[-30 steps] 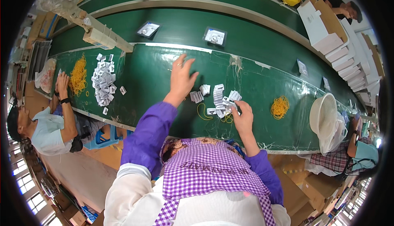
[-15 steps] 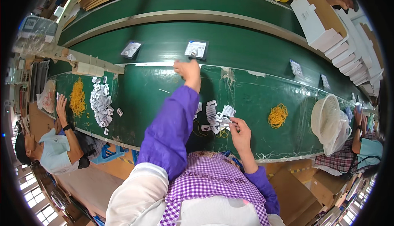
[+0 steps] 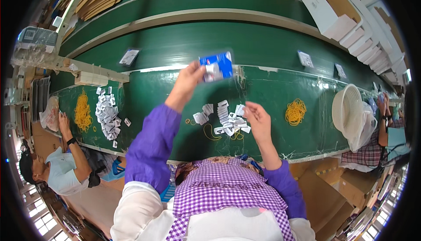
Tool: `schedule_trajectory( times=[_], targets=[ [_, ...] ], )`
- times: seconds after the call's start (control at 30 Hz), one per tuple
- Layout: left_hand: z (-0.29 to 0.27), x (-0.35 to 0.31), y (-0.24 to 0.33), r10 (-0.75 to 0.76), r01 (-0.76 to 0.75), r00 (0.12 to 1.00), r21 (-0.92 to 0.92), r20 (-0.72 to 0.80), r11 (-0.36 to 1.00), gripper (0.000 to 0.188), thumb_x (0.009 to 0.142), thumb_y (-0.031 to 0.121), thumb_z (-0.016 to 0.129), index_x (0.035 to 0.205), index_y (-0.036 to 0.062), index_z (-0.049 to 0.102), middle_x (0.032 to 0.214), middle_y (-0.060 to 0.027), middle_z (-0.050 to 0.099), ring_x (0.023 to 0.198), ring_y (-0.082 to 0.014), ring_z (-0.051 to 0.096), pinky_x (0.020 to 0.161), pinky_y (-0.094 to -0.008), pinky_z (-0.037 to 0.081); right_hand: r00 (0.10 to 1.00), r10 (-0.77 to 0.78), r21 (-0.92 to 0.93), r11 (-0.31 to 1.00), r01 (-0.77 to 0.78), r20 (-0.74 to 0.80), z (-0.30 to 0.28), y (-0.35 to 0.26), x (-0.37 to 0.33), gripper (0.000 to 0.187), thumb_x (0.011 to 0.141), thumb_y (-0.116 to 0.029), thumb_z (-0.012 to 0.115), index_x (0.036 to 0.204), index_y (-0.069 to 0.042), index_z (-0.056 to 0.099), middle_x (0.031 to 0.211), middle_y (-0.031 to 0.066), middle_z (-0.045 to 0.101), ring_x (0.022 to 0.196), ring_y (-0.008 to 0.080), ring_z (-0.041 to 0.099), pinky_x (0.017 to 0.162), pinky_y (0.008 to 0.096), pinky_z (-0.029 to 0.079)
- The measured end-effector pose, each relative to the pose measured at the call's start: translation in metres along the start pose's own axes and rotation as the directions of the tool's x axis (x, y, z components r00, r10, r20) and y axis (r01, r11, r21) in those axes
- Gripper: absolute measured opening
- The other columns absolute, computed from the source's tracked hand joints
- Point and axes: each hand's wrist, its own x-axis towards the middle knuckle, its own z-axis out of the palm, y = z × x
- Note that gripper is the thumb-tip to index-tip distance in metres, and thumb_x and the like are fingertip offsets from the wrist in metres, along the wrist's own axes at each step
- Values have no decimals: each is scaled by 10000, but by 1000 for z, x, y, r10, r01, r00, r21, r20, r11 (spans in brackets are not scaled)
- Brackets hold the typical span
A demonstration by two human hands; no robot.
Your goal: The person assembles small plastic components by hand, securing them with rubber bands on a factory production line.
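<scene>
My left hand (image 3: pixel 189 79) grips a blister card pack (image 3: pixel 218 67) with a bright blue face. The pack is raised over the border between the green tabletop and the belt. Over the near pile of small folded white paper slips (image 3: pixel 230 122), my right hand (image 3: pixel 259 119) is closed, with one white slip (image 3: pixel 240 110) at its fingertips. A smaller group of slips (image 3: pixel 203 114) lies to the left of that pile. Loose yellow rubber bands (image 3: pixel 212 133) lie beside the slips.
Farther left are a rubber band heap (image 3: pixel 82 111) and another slip pile (image 3: pixel 107 114). To the right, a rubber band bundle (image 3: pixel 296 111) lies before a white basket (image 3: pixel 346 109). Packs (image 3: pixel 305 59) rest on the belt (image 3: pixel 175 44). A person (image 3: pixel 66 164) sits at left, another at right.
My left hand has picked the pack off the belt and drawn it back, its blue face now showing. My right hand stays by the slips. The other packs on the belt have shifted left.
</scene>
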Motion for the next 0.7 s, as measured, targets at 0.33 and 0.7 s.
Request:
schedule_trajectory(
  times=[0.33,0.7],
  targets=[
    [30,-140,-29,-246,243,969,-304,30,921,366,906,124,514,1214,-27,388,1108,-105,546,994,-187,564,857,-340,487,964,96,175,974,-142,248,26,-30,-34,114,840,-76,609,915,6,584,779,8,609,667,38,532,585,188,424],
    [12,-215,-70,-274,267,955,-77,-117,961,410,878,173,577,1168,-40,381,1093,-138,540,991,-175,550,837,-295,461,892,242,21,963,-270,380,28,11,-92,108,861,-113,593,864,-12,554,711,-18,563,610,33,496,533,185,402]
  ],
)
